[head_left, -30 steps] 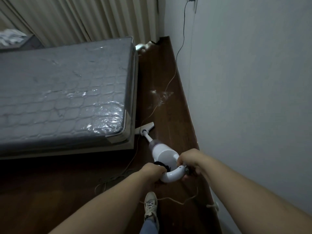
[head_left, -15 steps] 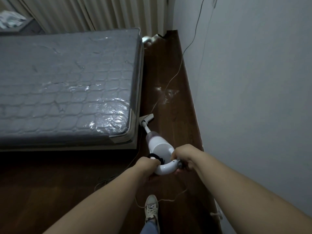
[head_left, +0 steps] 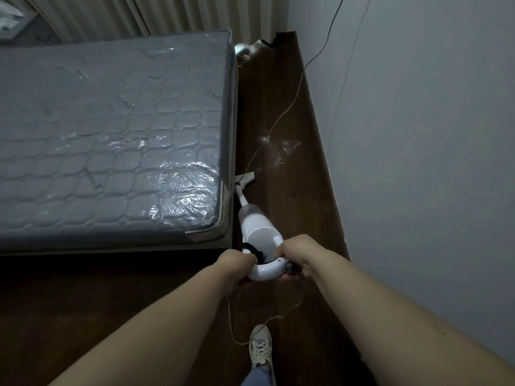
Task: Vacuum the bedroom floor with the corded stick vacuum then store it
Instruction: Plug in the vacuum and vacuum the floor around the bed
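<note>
Both hands on the white stick vacuum [head_left: 257,232], left grip [head_left: 235,264] and right grip [head_left: 296,253] curled round its loop handle, nozzle [head_left: 245,179] at 12 o'clock on the floor [head_left: 292,190] beside the mattress [head_left: 111,135] corner, cord [head_left: 278,123] trailing toward 1 o'clock

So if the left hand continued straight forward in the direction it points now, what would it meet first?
Probably the vacuum's own white body, just ahead of the left hand on the handle. Beyond that lies the mattress corner; depth there is hard to judge.
</note>
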